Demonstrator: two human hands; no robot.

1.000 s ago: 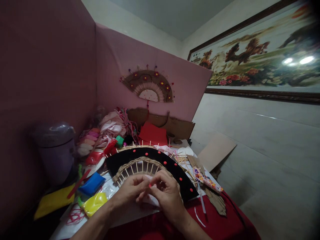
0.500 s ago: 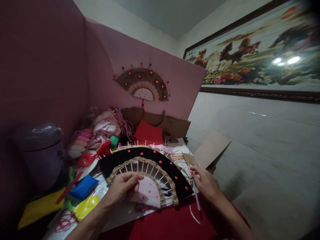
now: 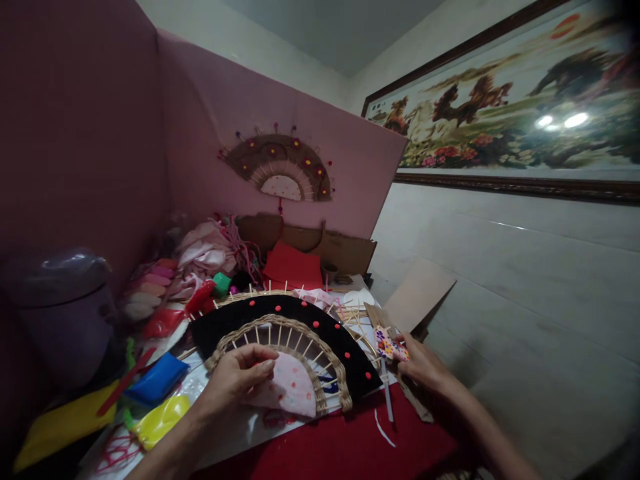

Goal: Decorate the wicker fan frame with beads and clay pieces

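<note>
Now, red cloth (image 3: 340,447): on surface's (image 3: 415,460) near edge, probably roomiest side for moving.
Left hand (image 3: 245,373): fingertips bunched over pink centre (image 3: 295,390) of black fan (image 3: 291,308); cannot tell if pinching anything.
Right hand (image 3: 420,363): fingers closed round flowered tool (image 3: 387,343), right edge.
Fan: mid-surface, curve away, likely for two-handed reach.
Left edge: blue packet (image 3: 157,379), shiny yellow packet (image 3: 163,421), tight.
Far edge: red sheet (image 3: 293,267), pink board (image 3: 200,133) behind limits reach.
</note>
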